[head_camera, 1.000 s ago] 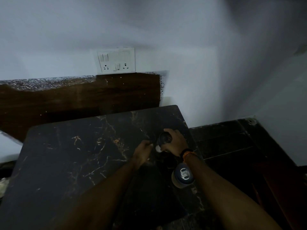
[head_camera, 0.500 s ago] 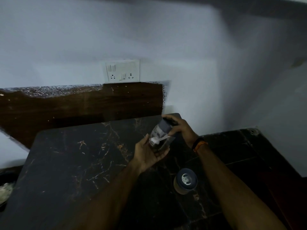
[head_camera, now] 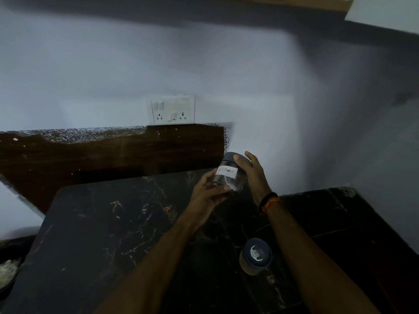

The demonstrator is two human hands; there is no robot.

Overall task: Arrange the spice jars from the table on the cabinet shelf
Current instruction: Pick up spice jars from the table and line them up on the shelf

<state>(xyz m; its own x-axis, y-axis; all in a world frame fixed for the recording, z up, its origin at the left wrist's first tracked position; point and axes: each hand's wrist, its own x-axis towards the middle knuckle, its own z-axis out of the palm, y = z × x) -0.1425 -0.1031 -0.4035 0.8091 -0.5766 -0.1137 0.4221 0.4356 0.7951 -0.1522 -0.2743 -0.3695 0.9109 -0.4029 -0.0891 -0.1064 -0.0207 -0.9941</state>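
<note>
A clear spice jar (head_camera: 229, 175) with a dark lid and a white handwritten label is held upright above the far edge of the dark marble table (head_camera: 95, 234). My right hand (head_camera: 251, 175) grips its lid and side, thumb on the lid. My left hand (head_camera: 207, 193) holds it from below, fingers curled round its base. A second jar (head_camera: 255, 257) with a dark blue lid and brownish contents stands on the table near my right forearm. A wooden cabinet edge (head_camera: 294, 2) shows at the top of the view.
A white switch and socket plate (head_camera: 172, 109) sits on the wall above a dark wooden backboard (head_camera: 113, 152). A black ledge (head_camera: 340, 214) lies to the right of the table. A dish with pale contents (head_camera: 6, 271) shows at the left edge.
Both hands lifted the labelled jar off the table and raised it, turning it upright. The view tilted upward, bringing the cabinet edge into sight. The blue-lidded jar stayed put.
</note>
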